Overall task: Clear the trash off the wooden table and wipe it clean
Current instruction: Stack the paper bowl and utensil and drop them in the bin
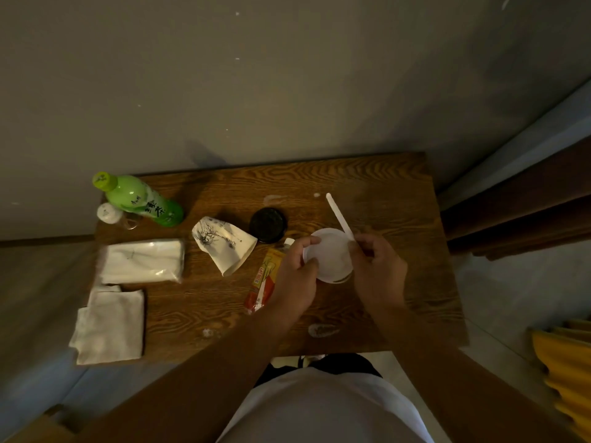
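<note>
Trash spread over wooden bench (383, 187) at frame centre, dim room, grey wall behind. Left hand (295, 279) grips rim of white cup (329, 254); right hand (377, 266) pinches white stick (339, 215). Crushed paper cup (224, 244), black lid (268, 224), sachet (263, 279) mid-bench. Green bottle (140, 199), tissue pack (144, 262), cloth (110, 327) left. Whitish smears near front edge.

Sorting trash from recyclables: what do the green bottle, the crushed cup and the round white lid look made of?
Green bottle: glossy plastic, going by its sheen. Crushed cup: matte printed paper, creased flat. White lid, held by left hand and right hand: probably thin, smooth plastic.
</note>
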